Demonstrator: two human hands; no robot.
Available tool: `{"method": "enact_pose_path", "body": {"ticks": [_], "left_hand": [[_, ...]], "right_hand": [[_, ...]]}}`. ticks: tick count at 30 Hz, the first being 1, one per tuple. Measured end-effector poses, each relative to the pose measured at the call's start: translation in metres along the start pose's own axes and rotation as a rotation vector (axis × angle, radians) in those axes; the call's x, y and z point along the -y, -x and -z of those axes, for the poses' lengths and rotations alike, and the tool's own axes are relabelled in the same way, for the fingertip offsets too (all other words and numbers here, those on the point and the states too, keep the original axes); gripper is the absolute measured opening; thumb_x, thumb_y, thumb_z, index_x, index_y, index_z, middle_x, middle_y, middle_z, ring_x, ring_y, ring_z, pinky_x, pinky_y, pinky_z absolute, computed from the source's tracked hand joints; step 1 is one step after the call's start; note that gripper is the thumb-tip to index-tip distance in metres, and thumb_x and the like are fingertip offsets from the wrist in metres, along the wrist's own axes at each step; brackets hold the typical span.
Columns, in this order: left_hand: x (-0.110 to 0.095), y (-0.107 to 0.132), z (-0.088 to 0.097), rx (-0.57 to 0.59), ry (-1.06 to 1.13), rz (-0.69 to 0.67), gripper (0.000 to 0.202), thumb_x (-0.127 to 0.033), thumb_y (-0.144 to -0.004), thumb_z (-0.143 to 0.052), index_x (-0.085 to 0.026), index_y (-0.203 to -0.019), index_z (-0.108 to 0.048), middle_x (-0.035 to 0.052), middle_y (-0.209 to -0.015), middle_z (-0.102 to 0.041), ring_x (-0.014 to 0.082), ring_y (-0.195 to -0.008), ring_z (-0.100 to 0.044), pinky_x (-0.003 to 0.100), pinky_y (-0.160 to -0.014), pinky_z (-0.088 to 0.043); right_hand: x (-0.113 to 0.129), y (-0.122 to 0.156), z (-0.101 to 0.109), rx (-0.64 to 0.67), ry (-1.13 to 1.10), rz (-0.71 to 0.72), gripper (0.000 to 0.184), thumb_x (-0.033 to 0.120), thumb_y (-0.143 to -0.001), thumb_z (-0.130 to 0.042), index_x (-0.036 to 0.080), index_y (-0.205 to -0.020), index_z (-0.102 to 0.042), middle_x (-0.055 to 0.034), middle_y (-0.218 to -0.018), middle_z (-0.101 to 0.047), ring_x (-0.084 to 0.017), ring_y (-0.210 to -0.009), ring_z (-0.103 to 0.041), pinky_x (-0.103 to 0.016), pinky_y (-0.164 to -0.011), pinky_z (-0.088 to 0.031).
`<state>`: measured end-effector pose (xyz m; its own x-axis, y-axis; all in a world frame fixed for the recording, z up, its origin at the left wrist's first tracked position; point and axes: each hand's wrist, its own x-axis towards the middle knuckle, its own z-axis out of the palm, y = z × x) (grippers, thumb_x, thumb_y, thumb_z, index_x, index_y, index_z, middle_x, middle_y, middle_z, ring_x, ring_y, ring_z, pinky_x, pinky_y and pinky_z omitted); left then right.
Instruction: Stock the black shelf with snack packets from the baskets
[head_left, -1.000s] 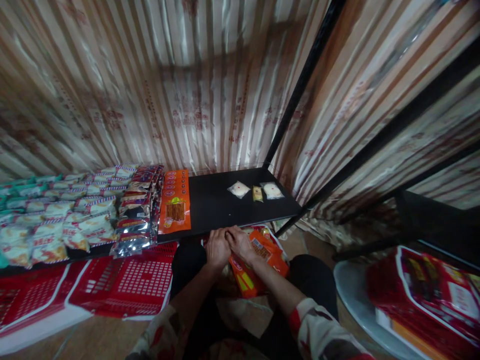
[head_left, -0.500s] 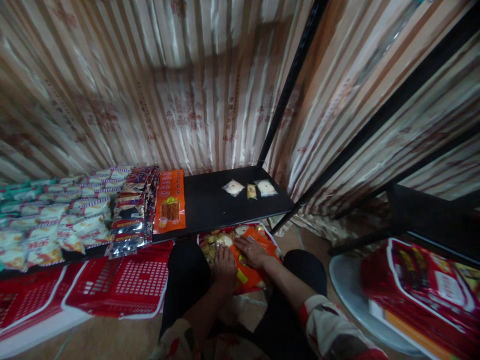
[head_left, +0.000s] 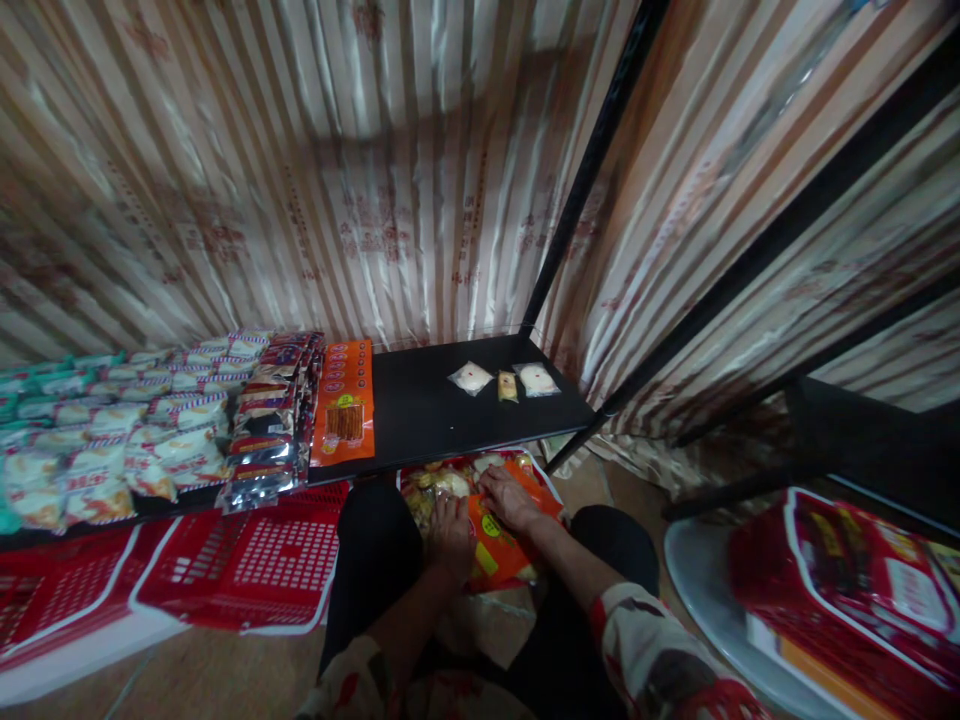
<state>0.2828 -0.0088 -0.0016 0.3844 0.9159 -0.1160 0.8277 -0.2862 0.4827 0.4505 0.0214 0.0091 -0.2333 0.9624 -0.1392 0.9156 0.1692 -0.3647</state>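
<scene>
Between my knees stands a red basket with a white rim (head_left: 553,484), holding small gold-wrapped snacks (head_left: 435,485) and orange snack packets (head_left: 501,548). My left hand (head_left: 451,535) rests in it with fingers stretched forward, over the gold wrappers and beside an orange packet. On the right, my right hand (head_left: 510,500) lies over the orange packets, its fingers extended toward the basket's far side. Neither hand plainly grips anything; the fingertips are partly blurred.
A low black shelf (head_left: 420,400) carries rows of white snack packets (head_left: 176,455), dark red packets (head_left: 262,425), an orange packet (head_left: 343,405) and three small wrapped pieces (head_left: 508,386). Red baskets (head_left: 285,550) stand below. A filled basket (head_left: 795,570) is at right, near black shelf posts (head_left: 589,170).
My right hand has shifted slightly toward the far side of the basket. The left hand stays nearly in place, and the view has moved a little.
</scene>
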Motion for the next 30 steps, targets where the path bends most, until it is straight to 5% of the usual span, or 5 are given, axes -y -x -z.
{"method": "enact_pose_path", "body": {"ticks": [7, 17, 23, 30], "left_hand": [[0.004, -0.003, -0.004, -0.084, 0.133, 0.026, 0.054, -0.013, -0.077, -0.040, -0.008, -0.130, -0.049, 0.0124, -0.132, -0.052, 0.0268, -0.131, -0.036, 0.038, -0.110, -0.030], [0.003, -0.008, 0.001, -0.388, 0.511, 0.161, 0.044, -0.020, -0.078, -0.045, -0.012, -0.119, -0.056, 0.0182, -0.121, -0.059, 0.0303, -0.115, -0.052, 0.043, -0.101, -0.037], [0.003, -0.005, 0.018, -0.282, 0.644, 0.267, 0.046, -0.020, -0.077, -0.047, -0.011, -0.121, -0.052, 0.0173, -0.111, -0.064, 0.0273, -0.103, -0.060, 0.036, -0.091, -0.043], [0.013, -0.004, 0.023, -0.324, 0.780, 0.423, 0.017, -0.023, -0.075, -0.054, -0.018, -0.090, -0.060, 0.0077, -0.084, -0.069, 0.0206, -0.077, -0.063, 0.028, -0.073, -0.045]], "right_hand": [[0.000, 0.001, 0.005, -0.002, -0.026, 0.045, 0.012, 0.017, -0.084, -0.046, 0.020, -0.083, -0.058, -0.0058, -0.092, -0.060, -0.018, -0.094, -0.052, -0.027, -0.084, -0.040], [0.011, 0.006, 0.038, -0.004, 0.029, 0.034, 0.019, 0.029, -0.090, -0.040, 0.021, -0.091, -0.057, -0.0058, -0.091, -0.061, -0.018, -0.090, -0.054, -0.027, -0.079, -0.038], [0.013, 0.000, 0.048, -0.029, 0.066, -0.053, 0.017, 0.033, -0.090, -0.042, 0.022, -0.093, -0.055, -0.0045, -0.090, -0.063, -0.017, -0.084, -0.056, -0.025, -0.074, -0.036], [0.025, -0.002, 0.066, -0.034, 0.134, -0.043, 0.018, 0.035, -0.089, -0.042, 0.022, -0.090, -0.054, -0.0039, -0.080, -0.064, -0.017, -0.074, -0.056, -0.025, -0.067, -0.033]]}}
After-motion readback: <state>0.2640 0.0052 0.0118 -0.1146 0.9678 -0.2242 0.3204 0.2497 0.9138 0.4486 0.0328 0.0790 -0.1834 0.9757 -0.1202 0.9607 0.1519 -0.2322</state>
